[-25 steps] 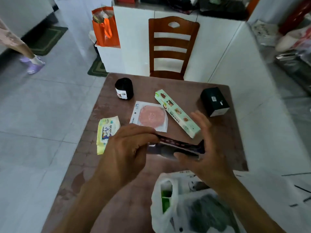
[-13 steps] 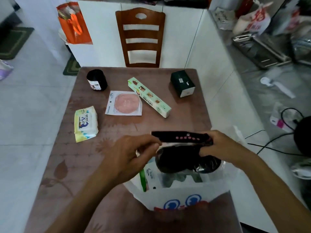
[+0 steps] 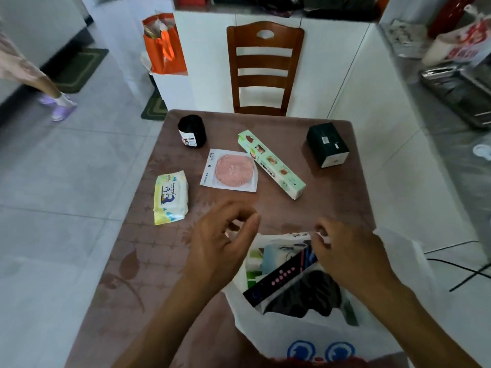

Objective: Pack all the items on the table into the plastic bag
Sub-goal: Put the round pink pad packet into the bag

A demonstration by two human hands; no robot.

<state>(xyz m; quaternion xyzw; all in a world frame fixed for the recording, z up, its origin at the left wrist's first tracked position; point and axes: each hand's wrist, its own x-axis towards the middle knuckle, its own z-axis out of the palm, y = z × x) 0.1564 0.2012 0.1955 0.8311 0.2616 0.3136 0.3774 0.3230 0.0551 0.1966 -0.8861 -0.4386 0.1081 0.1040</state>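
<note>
A white plastic bag (image 3: 305,338) lies open at the table's near edge. Inside it rests a dark package with pink dots (image 3: 279,281), beside other items. My left hand (image 3: 220,245) hovers empty at the bag's left rim, fingers curled apart. My right hand (image 3: 345,251) pinches the bag's far rim. Farther back on the brown table (image 3: 132,261) lie a yellow wipes pack (image 3: 170,197), a pink round item in a flat pouch (image 3: 231,170), a long green box (image 3: 271,163), a black roll (image 3: 191,131) and a dark green box (image 3: 327,144).
A wooden chair (image 3: 264,67) stands behind the table against a white cabinet. An orange bag (image 3: 164,46) hangs at the back left. A person's leg in a purple slipper (image 3: 57,104) is on the tiled floor, left. Black cables (image 3: 470,272) lie at right.
Both hands lowered the dark package into the bag and let it go. My left hand has pulled away empty and my right hand has shifted to the bag's rim.
</note>
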